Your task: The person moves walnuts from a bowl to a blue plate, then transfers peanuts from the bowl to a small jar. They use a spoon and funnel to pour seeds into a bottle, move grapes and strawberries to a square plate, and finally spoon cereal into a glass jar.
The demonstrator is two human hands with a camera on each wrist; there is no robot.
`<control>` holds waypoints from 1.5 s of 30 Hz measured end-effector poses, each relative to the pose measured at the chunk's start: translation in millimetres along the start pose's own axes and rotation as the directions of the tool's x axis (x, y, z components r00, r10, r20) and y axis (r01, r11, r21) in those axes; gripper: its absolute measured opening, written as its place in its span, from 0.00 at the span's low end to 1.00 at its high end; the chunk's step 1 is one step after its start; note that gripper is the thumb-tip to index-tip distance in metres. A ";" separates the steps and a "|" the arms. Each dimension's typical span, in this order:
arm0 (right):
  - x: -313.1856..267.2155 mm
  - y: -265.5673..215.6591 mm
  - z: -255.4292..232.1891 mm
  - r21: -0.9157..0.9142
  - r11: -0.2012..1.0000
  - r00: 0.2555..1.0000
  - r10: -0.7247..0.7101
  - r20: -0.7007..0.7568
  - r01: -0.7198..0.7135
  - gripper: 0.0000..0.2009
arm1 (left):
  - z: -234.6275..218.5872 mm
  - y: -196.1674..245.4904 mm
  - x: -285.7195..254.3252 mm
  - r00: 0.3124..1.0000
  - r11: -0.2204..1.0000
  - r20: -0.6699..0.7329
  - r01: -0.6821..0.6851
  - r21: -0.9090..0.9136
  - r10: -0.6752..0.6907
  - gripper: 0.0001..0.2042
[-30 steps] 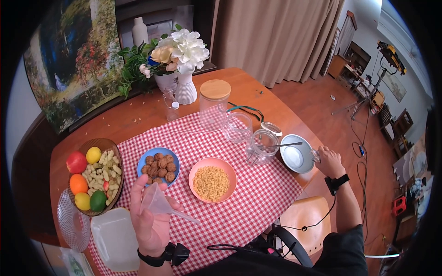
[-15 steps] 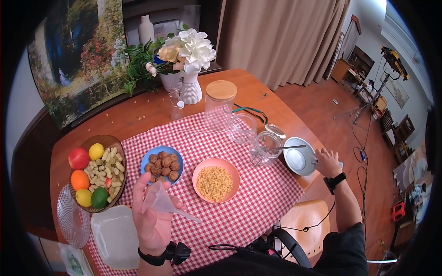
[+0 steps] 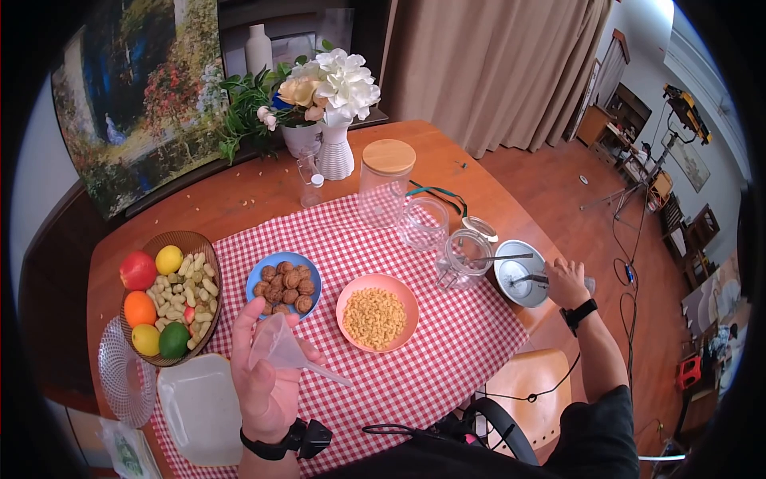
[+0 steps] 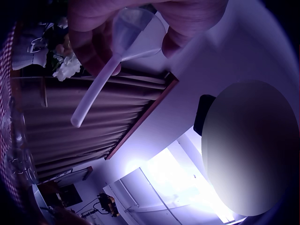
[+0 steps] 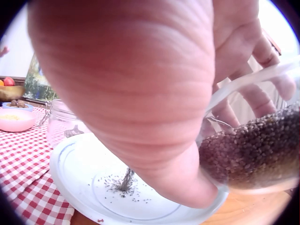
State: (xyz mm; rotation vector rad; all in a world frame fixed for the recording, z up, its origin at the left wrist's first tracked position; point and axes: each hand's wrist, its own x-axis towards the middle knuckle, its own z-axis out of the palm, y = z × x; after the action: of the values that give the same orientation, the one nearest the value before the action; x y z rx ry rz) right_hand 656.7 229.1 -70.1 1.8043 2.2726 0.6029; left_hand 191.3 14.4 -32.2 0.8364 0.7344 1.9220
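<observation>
Falling in a narrow stream, small dark grey-brown seeds (image 5: 126,179) scatter loosely over the floor of a round white bowl (image 5: 77,164) at the brown wooden table's (image 3: 451,160) right edge. Their source, a clear, rounded container (image 5: 255,154), lies tipped beside the bowl, packed with speckled seeds paling to tan below; its mouth is hidden. The right hand (image 3: 568,283) grips it between thumb and spread fingers. Well apart, the left hand (image 3: 267,395) pinches a translucent, frosted-looking funnel (image 3: 278,345), its long spout slanting down. A clear glass jar (image 3: 463,257) stands next to the bowl.
</observation>
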 end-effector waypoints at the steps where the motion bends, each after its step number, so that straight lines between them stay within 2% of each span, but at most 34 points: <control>1: 0.6 0.0 0.3 -0.033 0.999 1.000 0.000 0.026 0.001 0.13 | 0.1 -0.1 0.0 1.000 1.000 0.001 -0.001 0.004 0.001 0.38; 14: 5.9 -2.7 -2.9 -0.078 0.997 0.998 -0.008 0.060 0.013 0.10 | -3.8 -2.1 0.0 1.000 1.000 0.016 -0.003 0.012 0.002 0.39; 16: 6.7 0.1 2.9 -0.167 0.983 0.997 -0.080 -0.021 0.075 0.08 | -4.7 -2.3 -0.1 1.000 1.000 0.023 -0.007 0.007 0.007 0.39; 20: 9.8 -1.7 0.6 -0.204 0.975 0.994 -0.097 -0.048 0.085 0.07 | -5.4 -0.8 -0.3 1.000 1.000 0.025 -0.009 0.000 0.009 0.39; 22: 11.4 -2.3 1.2 -0.249 0.962 0.987 -0.136 -0.089 0.110 0.07 | -5.3 1.7 -0.6 0.999 0.993 0.007 0.048 -0.104 -0.048 0.40; 29: 14.7 -7.6 -5.0 -0.265 0.959 0.993 -0.115 -0.035 0.102 0.07 | -7.0 2.0 -0.8 0.999 0.994 0.019 0.040 -0.104 -0.039 0.39; 35: 17.1 -9.3 -6.2 -0.307 0.948 0.992 -0.105 -0.065 0.081 0.05 | -6.2 3.2 -0.8 0.999 0.993 0.026 0.040 -0.114 -0.037 0.39; 40: 20.2 -10.7 -8.8 -0.432 0.897 0.967 -0.181 -0.178 0.089 0.05 | -5.5 3.8 -1.3 0.999 0.993 0.019 0.037 -0.114 -0.035 0.39; 44: 21.6 -14.4 -19.5 -0.416 0.905 0.965 -0.182 -0.190 0.088 0.05 | -4.2 3.8 -1.2 0.999 0.993 0.019 0.038 -0.111 -0.036 0.40; 45: 22.0 -13.7 -19.7 -0.421 0.901 0.962 -0.198 -0.188 0.103 0.05 | -4.0 2.9 -1.0 1.000 0.998 0.028 0.015 -0.062 -0.014 0.40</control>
State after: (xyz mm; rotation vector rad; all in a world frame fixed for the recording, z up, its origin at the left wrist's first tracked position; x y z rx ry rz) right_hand 631.5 243.8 -55.7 1.4046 2.1791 1.2049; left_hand 187.1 11.6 -32.7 0.8152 0.6594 1.9072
